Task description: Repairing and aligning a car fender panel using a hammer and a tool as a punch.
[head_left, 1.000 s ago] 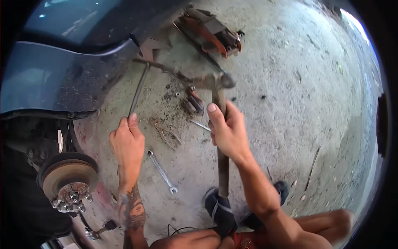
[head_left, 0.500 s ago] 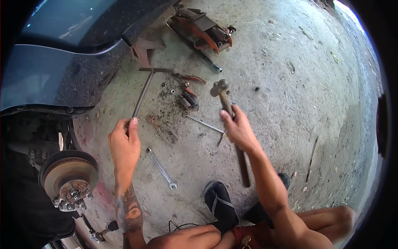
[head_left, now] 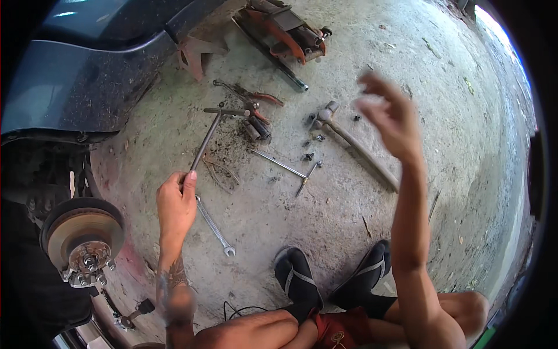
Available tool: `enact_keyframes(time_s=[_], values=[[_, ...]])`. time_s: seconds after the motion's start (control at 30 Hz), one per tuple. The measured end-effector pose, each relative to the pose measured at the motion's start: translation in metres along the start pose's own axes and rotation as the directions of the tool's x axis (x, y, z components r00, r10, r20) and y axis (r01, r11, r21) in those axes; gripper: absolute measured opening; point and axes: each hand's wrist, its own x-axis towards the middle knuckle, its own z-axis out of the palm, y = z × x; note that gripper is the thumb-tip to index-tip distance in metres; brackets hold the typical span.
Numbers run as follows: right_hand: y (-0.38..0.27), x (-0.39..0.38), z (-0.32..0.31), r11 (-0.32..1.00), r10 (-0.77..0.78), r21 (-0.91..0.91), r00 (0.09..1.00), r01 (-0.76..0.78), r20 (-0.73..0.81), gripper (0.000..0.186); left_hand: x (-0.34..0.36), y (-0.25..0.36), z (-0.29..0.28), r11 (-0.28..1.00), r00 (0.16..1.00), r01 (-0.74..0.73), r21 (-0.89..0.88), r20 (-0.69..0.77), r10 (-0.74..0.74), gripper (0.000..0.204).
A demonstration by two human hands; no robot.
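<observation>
My left hand [head_left: 178, 202] is closed round the lower shaft of a dark metal T-handle wrench [head_left: 207, 139], its crossbar pointing away from me. Fingers apart and smeared by motion, my right hand [head_left: 390, 116] hovers empty at the right. Below and left of it, a ball-peen hammer [head_left: 361, 152] lies on the concrete. A combination wrench [head_left: 214, 228] rests just below my left hand, with rusty pliers [head_left: 220, 173] near the T-handle wrench. Between the hands lie a slim chrome T-shaped wrench [head_left: 280, 162] and several small bolts [head_left: 308, 156].
Red-handled pliers [head_left: 264, 96] and dark sockets [head_left: 256, 129] lie ahead. An orange floor jack [head_left: 290, 41] and a rusty stand [head_left: 195, 57] are farther off. At left are a blue car panel [head_left: 70, 87] and a bare brake disc [head_left: 81, 230]. My sandalled feet [head_left: 296, 273] are near.
My right hand has let go of the hammer, which now lies on the ground, and has moved up and right. My left hand keeps hold of the T-handle wrench.
</observation>
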Motion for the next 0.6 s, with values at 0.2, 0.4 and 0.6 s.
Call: enact_keyframes(time_s=[0.2, 0.4, 0.6], values=[[-0.050, 0.003, -0.139, 0.583, -0.774, 0.247, 0.622, 0.774, -0.121, 0.053, 0.012, 0.019, -0.025, 0.999, 0.998, 0.054, -0.004, -0.020, -0.054, 0.032], [-0.001, -0.046, -0.265, 0.426, -0.903, 0.089, 0.429, 0.900, -0.020, 0.051, 0.004, 0.035, -0.009, 0.987, 0.992, -0.117, -0.107, -0.061, 0.111, 0.030], [0.052, -0.004, -0.246, 0.063, -0.996, -0.206, 0.050, 0.977, -0.067, 0.050, -0.017, 0.034, -0.027, 0.971, 0.935, 0.234, 0.051, 0.261, -0.239, 0.027]])
